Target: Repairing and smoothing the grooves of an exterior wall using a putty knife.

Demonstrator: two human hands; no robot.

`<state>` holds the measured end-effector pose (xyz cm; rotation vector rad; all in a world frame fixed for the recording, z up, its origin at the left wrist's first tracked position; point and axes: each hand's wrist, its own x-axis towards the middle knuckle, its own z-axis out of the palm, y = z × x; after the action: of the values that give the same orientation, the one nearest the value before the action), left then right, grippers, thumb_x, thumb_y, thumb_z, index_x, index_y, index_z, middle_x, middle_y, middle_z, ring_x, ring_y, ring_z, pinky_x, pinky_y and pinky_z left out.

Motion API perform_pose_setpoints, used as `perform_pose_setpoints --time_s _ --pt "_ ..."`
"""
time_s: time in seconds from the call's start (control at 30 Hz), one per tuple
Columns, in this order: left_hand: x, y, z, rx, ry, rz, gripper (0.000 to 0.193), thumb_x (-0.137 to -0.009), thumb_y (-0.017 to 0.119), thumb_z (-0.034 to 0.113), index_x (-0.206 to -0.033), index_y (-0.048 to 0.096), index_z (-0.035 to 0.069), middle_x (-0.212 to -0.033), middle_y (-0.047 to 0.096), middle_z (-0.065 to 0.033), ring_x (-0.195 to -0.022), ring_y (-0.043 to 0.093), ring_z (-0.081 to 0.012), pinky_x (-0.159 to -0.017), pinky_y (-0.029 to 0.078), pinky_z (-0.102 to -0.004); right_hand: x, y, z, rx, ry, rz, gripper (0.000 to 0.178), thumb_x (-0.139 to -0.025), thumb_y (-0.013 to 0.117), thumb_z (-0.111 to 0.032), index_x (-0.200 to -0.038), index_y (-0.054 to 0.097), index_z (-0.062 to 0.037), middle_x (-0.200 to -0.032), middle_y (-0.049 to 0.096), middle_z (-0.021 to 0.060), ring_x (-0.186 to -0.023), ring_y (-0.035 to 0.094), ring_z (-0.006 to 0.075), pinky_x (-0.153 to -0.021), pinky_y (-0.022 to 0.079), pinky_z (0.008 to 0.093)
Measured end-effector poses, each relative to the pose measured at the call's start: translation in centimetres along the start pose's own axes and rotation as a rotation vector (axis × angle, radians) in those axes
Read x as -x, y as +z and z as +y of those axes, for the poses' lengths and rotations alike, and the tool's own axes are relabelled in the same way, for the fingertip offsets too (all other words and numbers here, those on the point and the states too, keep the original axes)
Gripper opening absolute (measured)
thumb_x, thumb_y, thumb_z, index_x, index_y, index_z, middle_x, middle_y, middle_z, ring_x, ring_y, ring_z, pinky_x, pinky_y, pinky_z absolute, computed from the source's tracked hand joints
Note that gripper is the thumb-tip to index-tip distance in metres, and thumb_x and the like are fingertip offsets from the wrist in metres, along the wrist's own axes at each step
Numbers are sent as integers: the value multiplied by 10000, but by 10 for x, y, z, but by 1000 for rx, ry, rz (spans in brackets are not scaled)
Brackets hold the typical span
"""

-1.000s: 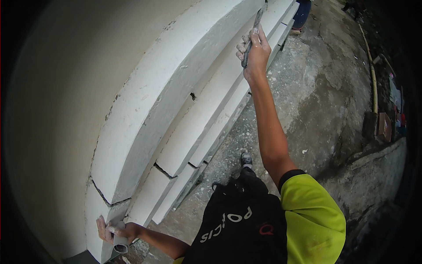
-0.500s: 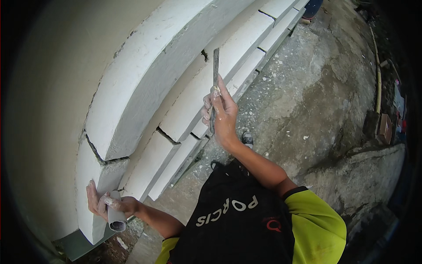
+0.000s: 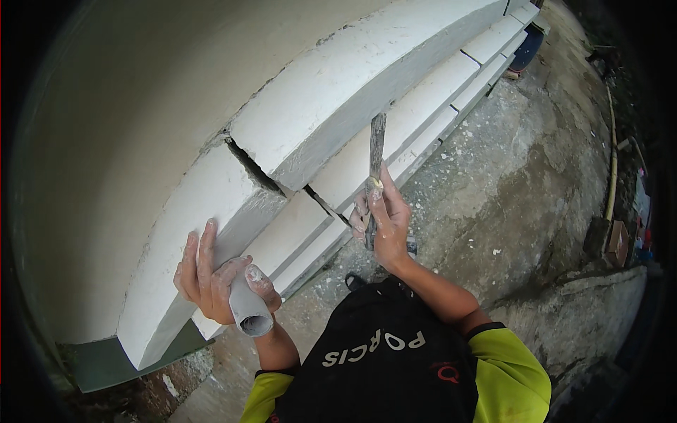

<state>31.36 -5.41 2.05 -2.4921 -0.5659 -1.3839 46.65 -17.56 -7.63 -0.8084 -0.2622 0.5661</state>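
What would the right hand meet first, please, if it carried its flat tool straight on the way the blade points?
Most likely the underside edge of the upper white block: the flat tool in the right hand already ends there, though the picture cannot show whether they touch.

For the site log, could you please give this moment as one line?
left hand: holds grey tube, on white block | right hand: holds flat tool at block wall

— Where does your left hand (image 3: 211, 275) sit?

— Low at your left, forearm bent up from the lower edge, fingers spread flat and the thumb hooked in a loose grip.

— And your right hand (image 3: 381, 222)?

— Raised ahead of your chest, arm half bent, fingers closed in a fist, thumb pointing up.
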Motion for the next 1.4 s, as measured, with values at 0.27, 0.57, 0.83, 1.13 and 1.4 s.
perform_pose_setpoints --time_s 0.27,0.57,0.83,1.13,1.4 --pt "-10 -7 3 23 -2 -42 194 -883 549 300 -788 581 134 -1139 722 -131 -1164 609 -323 -1061 346 -435 26 -18 -12 380 -269 -21 513 -1005 517 -75 -1489 374 13 -821 524 9 -638 439 41 -492 377 206" --pt "-65 42 57 194 124 -324 623 -712 691 127 -1326 599 73 -1425 545 -127 -1317 512 -288 -1080 362 -395 -4 38 -180 1476 -671 -49 352 -871 660 -41 -1222 675 -22 -771 582 97 -667 546 190 -646 450 314" --pt "-43 75 58 12 94 -107 745 -635 733 74 -1361 575 109 -1434 544 -69 -1336 494 -241 -1077 351 -380 -57 93 -239 2003 -643 -575 265 -863 689 -111 -1116 727 -37 -885 681 141 -749 622 298 -776 509 381" --pt "-45 74 60 19 80 -97 756 -601 703 89 -1347 590 116 -1426 556 -68 -1335 501 -225 -1075 348 -372 -60 103 -235 2053 -653 -491 164 -867 680 -153 -926 733 -8 -908 683 160 -860 662 327 -794 517 413" --pt "-46 77 60 -10 82 -57 759 -579 691 86 -1332 600 117 -1423 560 -66 -1331 509 -219 -1073 351 -370 -65 112 -239 2069 -419 -446 236 -872 704 -205 -1044 752 -49 -885 679 160 -844 627 292 -795 512 386"
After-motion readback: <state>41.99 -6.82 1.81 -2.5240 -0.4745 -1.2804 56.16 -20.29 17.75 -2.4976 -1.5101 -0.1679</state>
